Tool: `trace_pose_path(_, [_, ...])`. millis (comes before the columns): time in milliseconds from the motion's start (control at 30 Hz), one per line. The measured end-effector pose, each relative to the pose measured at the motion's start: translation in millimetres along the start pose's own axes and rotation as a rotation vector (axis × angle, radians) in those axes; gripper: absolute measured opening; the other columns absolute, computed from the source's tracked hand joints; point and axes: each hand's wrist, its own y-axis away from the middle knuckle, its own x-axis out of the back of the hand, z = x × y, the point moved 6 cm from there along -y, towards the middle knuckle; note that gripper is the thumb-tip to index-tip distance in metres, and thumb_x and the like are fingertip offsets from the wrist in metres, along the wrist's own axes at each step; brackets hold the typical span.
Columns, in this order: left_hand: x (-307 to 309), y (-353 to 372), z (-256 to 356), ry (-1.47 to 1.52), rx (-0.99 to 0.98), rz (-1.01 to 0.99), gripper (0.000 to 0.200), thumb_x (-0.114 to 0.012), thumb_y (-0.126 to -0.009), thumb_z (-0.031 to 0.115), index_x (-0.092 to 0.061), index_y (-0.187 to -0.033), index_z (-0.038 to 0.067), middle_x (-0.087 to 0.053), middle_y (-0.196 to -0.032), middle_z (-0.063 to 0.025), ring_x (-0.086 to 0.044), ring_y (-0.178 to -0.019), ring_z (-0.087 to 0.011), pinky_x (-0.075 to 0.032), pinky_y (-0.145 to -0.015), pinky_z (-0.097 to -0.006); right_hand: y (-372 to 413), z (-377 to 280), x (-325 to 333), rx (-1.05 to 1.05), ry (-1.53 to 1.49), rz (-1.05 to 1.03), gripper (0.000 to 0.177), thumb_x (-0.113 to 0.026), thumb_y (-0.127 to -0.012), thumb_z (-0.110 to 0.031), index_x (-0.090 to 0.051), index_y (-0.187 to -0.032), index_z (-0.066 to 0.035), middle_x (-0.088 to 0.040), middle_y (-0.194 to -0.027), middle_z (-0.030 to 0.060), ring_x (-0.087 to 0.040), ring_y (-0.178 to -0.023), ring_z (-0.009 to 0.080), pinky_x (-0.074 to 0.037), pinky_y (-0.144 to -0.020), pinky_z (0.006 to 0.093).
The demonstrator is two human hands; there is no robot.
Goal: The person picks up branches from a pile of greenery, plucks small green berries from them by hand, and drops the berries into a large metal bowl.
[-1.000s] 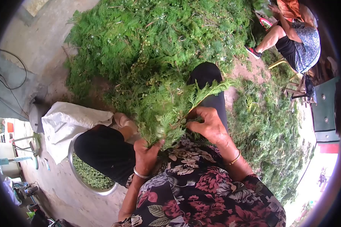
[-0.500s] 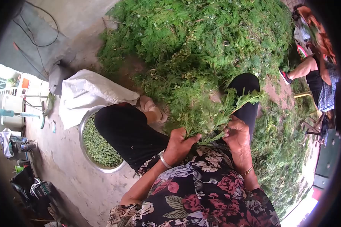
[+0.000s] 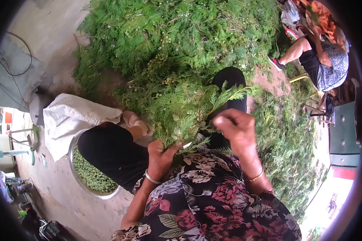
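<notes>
A leafy green sprig point(image 3: 225, 98) lies over my lap, its tip reaching across the right knee. My left hand point(image 3: 161, 158) is closed round the near end of the greenery, thumb and fingers pressed together. My right hand point(image 3: 238, 128) is raised just right of the sprig, fingers curled toward the thumb; whether anything small is between them is hidden. A metal basin point(image 3: 73, 164) of small green cones point(image 3: 93, 174) stands on the floor beside my left leg.
A large heap of green branches point(image 3: 169, 32) fills the floor ahead, with more cuttings point(image 3: 281, 144) at right. A white sack point(image 3: 74, 120) lies left of my foot. Another person point(image 3: 330, 64) sits at the upper right. Machinery stands at lower left.
My right hand has lifted off the sprig and come nearer the camera. The whole view has shifted, bringing the seated person further into sight.
</notes>
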Motion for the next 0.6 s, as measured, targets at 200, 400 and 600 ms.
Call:
trace_pose_path(200, [-2, -1, 9, 0.029, -0.026, 0.032, 0.009, -0.064, -0.082, 0.003, -0.064, -0.088, -0.004, -0.062, -0.073, 0.0003, -0.05, -0.066, -0.0063, -0.041, -0.059, -0.0236, -5, 22, -28, -0.05, 0.084, -0.205, 0.014, -0.069, -0.078, -0.009, -0.067, -0.081, 0.005, -0.064, -0.065, 0.007, -0.051, -0.058, 0.0066, -0.042, -0.052, 0.0252])
trace_pose_path(400, [-7, -1, 0, 0.057, -0.002, -0.021, 0.011, -0.063, -0.081, 0.003, -0.064, -0.089, -0.005, -0.064, -0.074, -0.0033, -0.053, -0.066, -0.0076, -0.044, -0.061, -0.0253, -3, 35, -26, -0.161, -0.259, -0.037, 0.013, -0.065, -0.082, -0.008, -0.061, -0.072, -0.001, -0.051, -0.06, -0.0036, -0.042, -0.051, 0.0033, -0.034, -0.046, 0.0218])
trace_pose_path(600, [-12, -3, 5, 0.17, 0.048, -0.078, 0.012, -0.062, -0.081, 0.003, -0.064, -0.09, -0.005, -0.064, -0.077, -0.0047, -0.055, -0.067, -0.0089, -0.045, -0.061, -0.0255, 5, 55, -34, -0.503, -0.84, -0.053, 0.019, -0.066, -0.085, -0.013, -0.053, -0.072, -0.011, -0.039, -0.06, -0.0085, -0.033, -0.05, 0.0019, -0.024, -0.042, 0.0184])
